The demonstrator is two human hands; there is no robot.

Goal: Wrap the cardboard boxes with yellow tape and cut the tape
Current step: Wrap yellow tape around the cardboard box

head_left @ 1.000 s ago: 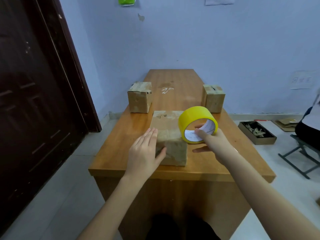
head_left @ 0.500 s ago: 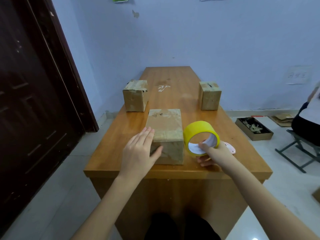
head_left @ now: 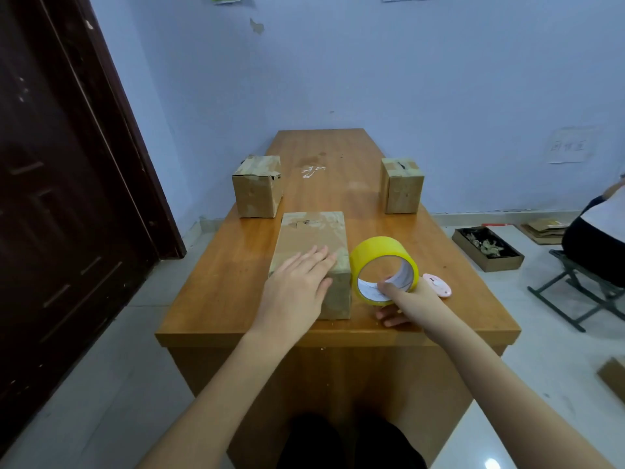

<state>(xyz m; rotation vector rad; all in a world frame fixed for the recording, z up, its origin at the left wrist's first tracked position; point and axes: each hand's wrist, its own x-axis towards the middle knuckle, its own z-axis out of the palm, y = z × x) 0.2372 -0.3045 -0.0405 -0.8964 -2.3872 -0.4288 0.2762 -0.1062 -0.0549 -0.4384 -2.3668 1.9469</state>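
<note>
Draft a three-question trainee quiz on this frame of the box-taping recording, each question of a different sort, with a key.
1. True or false: the yellow tape roll lies on top of the nearest cardboard box.
2. Multiple choice: the left hand is (A) lying flat on the nearest cardboard box, (B) holding the pink cutter, (C) hanging off the table.
3. Fill in: besides the nearest one, ___ more cardboard boxes stand on the table.

Key
1. False: the roll stands on edge to the right of the box, with the right hand taking its grip through the core.
2. A.
3. Two: the far left box and the far right box.
</note>
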